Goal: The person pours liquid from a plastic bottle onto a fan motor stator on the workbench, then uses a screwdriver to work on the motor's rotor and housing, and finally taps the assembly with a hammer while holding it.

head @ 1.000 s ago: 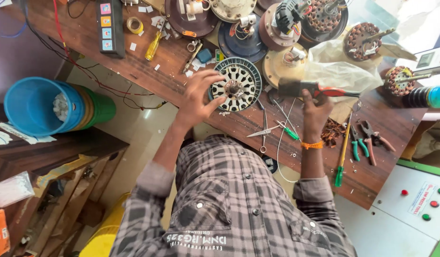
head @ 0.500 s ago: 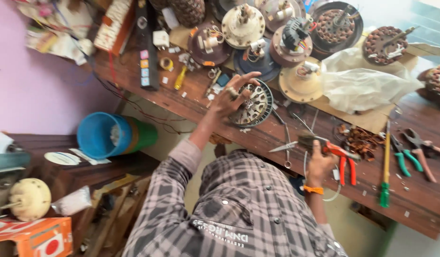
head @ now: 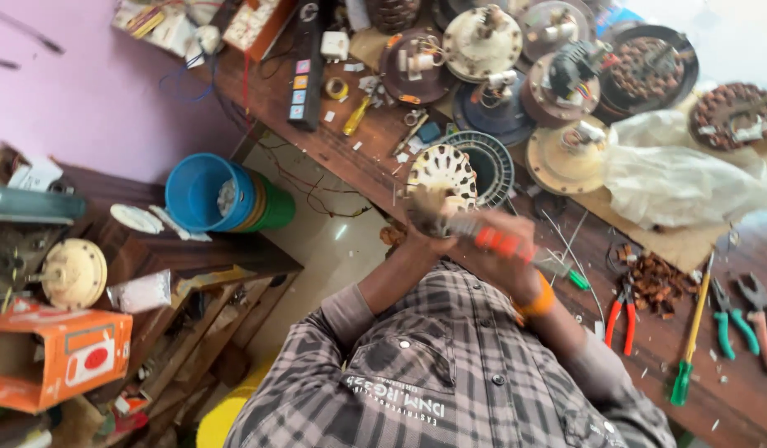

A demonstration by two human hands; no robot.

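The head view looks down over a grey-and-black checked shirt onto a long brown wooden workbench that runs slantwise from upper left to lower right, set against a pink wall.

Both hands meet at the bench's near edge, just below a round white slotted metal fan core. The left hand is curled, its fingers closed under the core's lower rim, though blur hides exactly what they press. The right hand, with an orange band at the wrist, is wrapped tight around a tool with an orange-red handle, its tip lost in blur near the core. The core lies tilted over a dark ribbed ring on the bench.

Farther back the bench is crowded with round fan motor housings, cream, brown and black, some showing copper windings. A crumpled clear plastic sheet lies to the right. Near the right end sit red-handled pliers, a long green-handled screwdriver and green-handled cutters.

Below the bench on the pale floor stands a blue plastic bucket nested in a green one. At left, a dark wooden shelf unit carries a cream motor cap and an orange cardboard box.
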